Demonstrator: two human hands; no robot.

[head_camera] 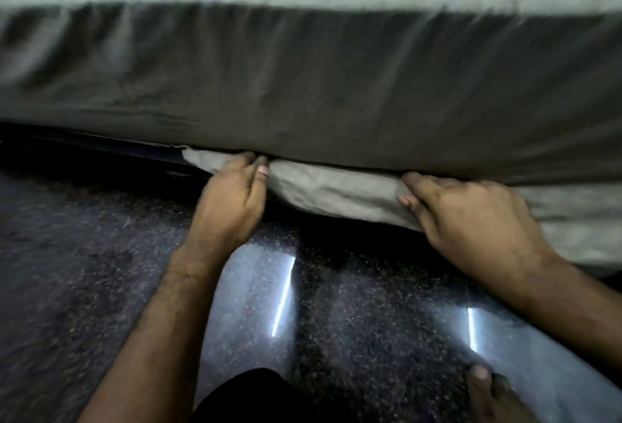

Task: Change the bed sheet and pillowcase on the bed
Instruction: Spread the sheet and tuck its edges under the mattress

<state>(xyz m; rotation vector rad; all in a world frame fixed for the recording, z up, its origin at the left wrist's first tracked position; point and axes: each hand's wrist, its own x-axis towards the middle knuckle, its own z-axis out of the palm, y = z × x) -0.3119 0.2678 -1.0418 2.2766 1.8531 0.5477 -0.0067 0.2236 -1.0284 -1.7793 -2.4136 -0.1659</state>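
So the mattress [336,92] runs straight across the view, long side going 9 o'clock to 3 o'clock, and its near side face is what's in front of the camera, covered by the grey sheet [336,183]. The sheet's loose hem hangs out as a paler strip along the bottom edge of the mattress, from about the middle over toward 3 o'clock. Left hand [232,197] is just left of centre, fingers curled with the tips pushed into the gap under the mattress, pinching the sheet edge there. Right hand [471,217] sits toward 4 o'clock, palm down and fingers fairly flat, pressing on the hanging hem with the fingertips pointing left at the seam. Below is a dark speckled floor [101,271] with two bright light reflections. A bare foot [488,395] shows at 5 o'clock. Everything's a bit motion-blurred.
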